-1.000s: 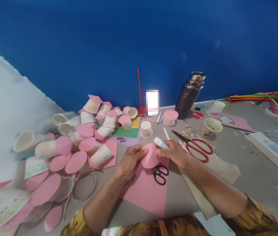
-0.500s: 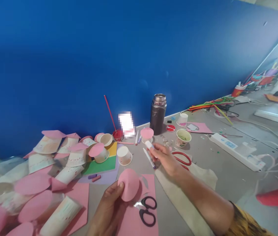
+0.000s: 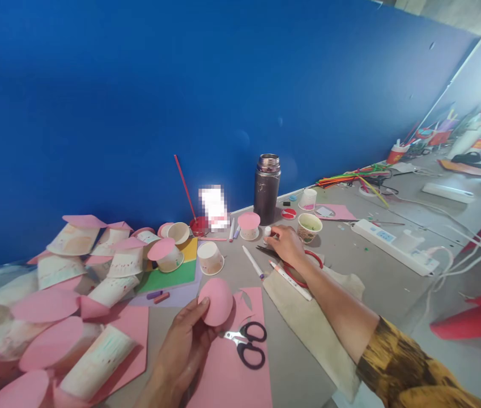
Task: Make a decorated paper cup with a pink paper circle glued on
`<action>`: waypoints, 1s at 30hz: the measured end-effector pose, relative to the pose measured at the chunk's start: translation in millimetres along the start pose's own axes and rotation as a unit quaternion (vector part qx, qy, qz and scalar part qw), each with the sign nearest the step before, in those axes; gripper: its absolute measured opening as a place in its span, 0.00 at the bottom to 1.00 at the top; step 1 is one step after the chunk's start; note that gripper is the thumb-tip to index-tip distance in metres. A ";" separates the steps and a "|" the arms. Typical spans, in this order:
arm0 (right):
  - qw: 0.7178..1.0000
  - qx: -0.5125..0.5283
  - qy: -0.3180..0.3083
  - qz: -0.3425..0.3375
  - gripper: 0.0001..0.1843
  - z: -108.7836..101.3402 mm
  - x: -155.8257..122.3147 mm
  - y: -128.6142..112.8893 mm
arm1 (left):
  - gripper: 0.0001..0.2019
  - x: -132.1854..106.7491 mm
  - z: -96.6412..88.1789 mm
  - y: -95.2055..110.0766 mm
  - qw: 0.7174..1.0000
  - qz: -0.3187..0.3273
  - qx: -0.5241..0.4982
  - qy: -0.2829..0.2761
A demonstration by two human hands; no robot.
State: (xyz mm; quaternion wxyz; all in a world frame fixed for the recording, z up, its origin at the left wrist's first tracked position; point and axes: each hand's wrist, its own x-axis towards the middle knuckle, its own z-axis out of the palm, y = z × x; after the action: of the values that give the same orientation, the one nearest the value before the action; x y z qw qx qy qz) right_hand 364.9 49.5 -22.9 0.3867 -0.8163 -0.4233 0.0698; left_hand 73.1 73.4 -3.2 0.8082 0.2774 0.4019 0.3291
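Observation:
My left hand (image 3: 181, 345) grips a paper cup capped with a pink paper circle (image 3: 215, 301), held just above a pink paper sheet (image 3: 234, 362). My right hand (image 3: 285, 243) is stretched far forward and holds a white glue stick (image 3: 268, 232) upright on the table, beside a cup with green inside (image 3: 309, 226). Small black-handled scissors (image 3: 246, 343) lie on the pink sheet next to my left hand. Red-handled scissors (image 3: 303, 266) lie partly under my right wrist.
A heap of pink-capped paper cups (image 3: 74, 294) fills the left side. A dark steel flask (image 3: 266, 188) stands at the blue wall. Pens (image 3: 252, 262), a beige cloth (image 3: 316, 317), a white power strip (image 3: 393, 246) and coloured sticks (image 3: 350, 175) lie to the right.
My right hand moved away from the pink-capped cup, carrying the glue stick forward and setting it down near the green cup. The left hand kept holding the cup. The view swung right.

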 end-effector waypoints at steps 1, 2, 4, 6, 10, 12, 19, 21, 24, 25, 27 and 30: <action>1.000 -0.021 -0.007 0.000 0.06 0.1 -0.5 -0.7 | 0.05 -0.2 0.6 0.3 1.000 0.002 -0.001 0.001; 0.999 -0.039 -0.013 0.000 0.06 0.0 -1.1 -1.7 | 0.05 -0.5 1.1 0.5 1.000 0.002 -0.001 0.001; 0.997 -0.070 -0.018 -0.001 0.06 -0.5 -1.8 -4.2 | 0.04 -1.0 2.0 0.3 1.000 -0.002 0.000 0.001; 0.996 -0.089 -0.019 0.000 0.06 -0.5 -1.8 -6.2 | 0.05 -1.2 2.4 -0.5 1.000 -0.003 -0.003 0.009; 0.995 -0.096 -0.015 0.007 0.06 0.9 0.4 -5.8 | 0.06 -1.1 3.6 -1.6 0.999 0.002 -0.007 0.043; 0.996 -0.089 -0.010 0.010 0.06 0.3 1.5 -4.6 | 0.07 -1.3 4.8 -1.3 0.999 0.000 -0.006 0.051; 0.994 -0.048 0.091 -0.033 0.28 -13.5 -17.8 -24.1 | 0.04 -6.7 6.1 0.6 0.998 0.030 -0.044 -0.021; 0.990 0.044 0.108 -0.080 0.18 -12.1 -31.9 -35.4 | 0.04 -8.1 5.1 1.5 0.998 0.024 -0.045 -0.026; 0.955 0.274 -0.073 -0.090 0.21 -1.7 -54.4 -49.0 | 0.09 -6.6 2.7 0.6 0.996 0.024 -0.051 -0.070; 0.925 0.335 -0.165 -0.066 0.25 2.8 -61.3 -52.1 | 0.10 -5.5 1.8 -0.9 0.994 0.028 -0.051 -0.088; 0.848 0.422 -0.320 -0.009 0.29 10.9 -72.8 -56.3 | 0.12 -3.2 0.0 -5.6 0.991 0.040 -0.042 -0.118; 0.790 0.472 -0.388 0.043 0.25 17.6 -82.5 -58.6 | 0.14 -1.6 -1.6 -13.3 0.988 0.048 -0.014 -0.144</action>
State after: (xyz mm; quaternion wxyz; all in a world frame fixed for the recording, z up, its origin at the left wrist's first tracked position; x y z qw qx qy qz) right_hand 267.7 18.1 -12.2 0.5234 -0.4536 -0.4168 0.5887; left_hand 75.2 64.1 -12.8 0.8447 0.3297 0.2629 0.3298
